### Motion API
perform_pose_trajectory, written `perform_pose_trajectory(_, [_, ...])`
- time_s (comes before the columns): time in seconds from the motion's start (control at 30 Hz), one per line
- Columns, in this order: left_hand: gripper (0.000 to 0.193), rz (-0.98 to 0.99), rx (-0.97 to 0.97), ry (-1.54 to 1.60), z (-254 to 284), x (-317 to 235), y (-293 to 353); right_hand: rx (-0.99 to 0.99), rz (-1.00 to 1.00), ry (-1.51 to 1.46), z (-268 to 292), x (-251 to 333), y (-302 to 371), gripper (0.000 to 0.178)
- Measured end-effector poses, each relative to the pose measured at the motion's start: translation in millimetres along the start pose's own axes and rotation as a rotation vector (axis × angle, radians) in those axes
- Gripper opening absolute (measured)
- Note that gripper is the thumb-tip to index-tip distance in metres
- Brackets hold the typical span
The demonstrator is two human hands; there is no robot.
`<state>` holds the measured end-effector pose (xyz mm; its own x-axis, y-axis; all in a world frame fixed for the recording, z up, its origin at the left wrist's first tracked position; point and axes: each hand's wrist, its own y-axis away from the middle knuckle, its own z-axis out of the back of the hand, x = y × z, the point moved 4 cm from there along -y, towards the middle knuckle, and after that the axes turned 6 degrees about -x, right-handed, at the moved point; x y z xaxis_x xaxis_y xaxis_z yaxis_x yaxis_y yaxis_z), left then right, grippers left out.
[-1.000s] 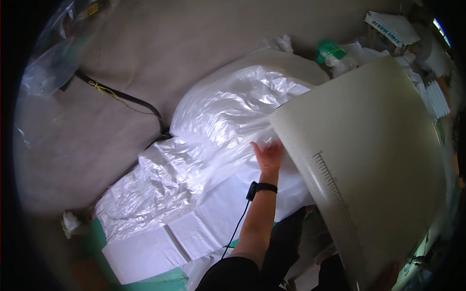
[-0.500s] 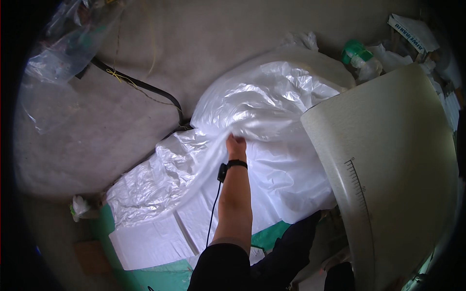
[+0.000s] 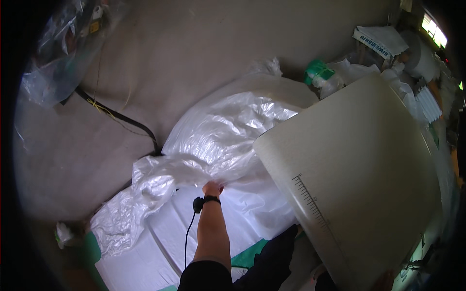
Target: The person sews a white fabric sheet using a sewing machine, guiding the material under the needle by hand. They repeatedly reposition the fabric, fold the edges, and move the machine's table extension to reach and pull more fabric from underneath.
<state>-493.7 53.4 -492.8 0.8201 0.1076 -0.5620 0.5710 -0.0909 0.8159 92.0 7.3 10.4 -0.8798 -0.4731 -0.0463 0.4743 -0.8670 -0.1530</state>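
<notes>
My left hand (image 3: 212, 188), with a black band and cabled device at the wrist, reaches forward with its fingers closed on the gathered edge of a large clear plastic sheet (image 3: 233, 121). The sheet is crumpled and shiny, puffed up beyond the hand and bunched to its left. Under it lies smooth white sheeting (image 3: 194, 220), flat and divided by a dark line. Of my right arm, only a bit of skin (image 3: 318, 271) and dark sleeve shows at the lower edge, beside the pale tabletop; its fingers are hidden.
A pale tabletop (image 3: 359, 160) with a printed ruler scale fills the right side. Behind it stand a green-and-white plastic bundle (image 3: 320, 75) and a white carton (image 3: 381, 41). A black tube (image 3: 128, 119) with yellow string lies on the grey floor; clear plastic hangs upper left.
My left hand has pulled the clear plastic sheet's edge nearer, and the sheet has bunched up to the left. The view has shifted rightward, showing more of the tabletop.
</notes>
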Motion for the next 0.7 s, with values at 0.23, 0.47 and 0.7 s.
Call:
perform_pose_trajectory(0.23, [0.057, -1.731, -0.182, -1.226, -102.4, 1.0, 183.7, 0.037, -0.014, -0.008, -2.8, -2.8, 4.1, 0.097])
perform_pose_trajectory(0.47, [0.057, -1.446, 0.406, -1.668, -201.6, 56.8, 207.4, 0.030, 0.001, -0.005, 0.2, 6.2, 4.2, 0.095])
perform_pose_trajectory(0.7, [0.048, -1.595, 0.575, -1.143, -177.7, 16.6, 184.7, -0.022, 0.005, -0.003, 6.9, 10.8, 6.5, 0.096])
